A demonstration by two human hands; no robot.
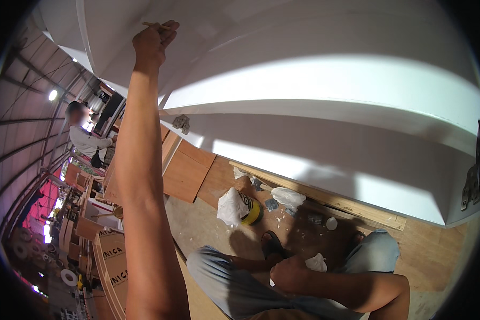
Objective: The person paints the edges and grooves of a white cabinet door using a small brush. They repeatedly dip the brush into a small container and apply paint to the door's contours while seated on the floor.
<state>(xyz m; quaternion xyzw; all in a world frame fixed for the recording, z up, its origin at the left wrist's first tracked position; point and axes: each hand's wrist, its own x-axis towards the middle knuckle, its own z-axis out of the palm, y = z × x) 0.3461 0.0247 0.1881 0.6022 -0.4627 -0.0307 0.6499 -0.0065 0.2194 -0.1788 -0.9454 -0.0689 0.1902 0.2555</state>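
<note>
My left arm stretches up and forward, and my left hand [151,45] is raised inside a large white cabinet [282,32], close to its inner surface. Between the fingers is a thin tan stick [156,25]; its exact kind cannot be made out. My right hand [291,275] rests over my lap, closed around a crumpled white cloth or plastic [317,262] that pokes out on both sides of the fist. The cabinet has a white shelf [314,109] across it, and bright light falls on its panels.
Below the cabinet stand a yellow and black tub [255,212] with a white bag [232,207] over it, another white bag [288,197], a small white cup [332,223] and grey scraps [271,204]. Wood strips [325,194] run along the cabinet's base. A person [88,136] is farther left.
</note>
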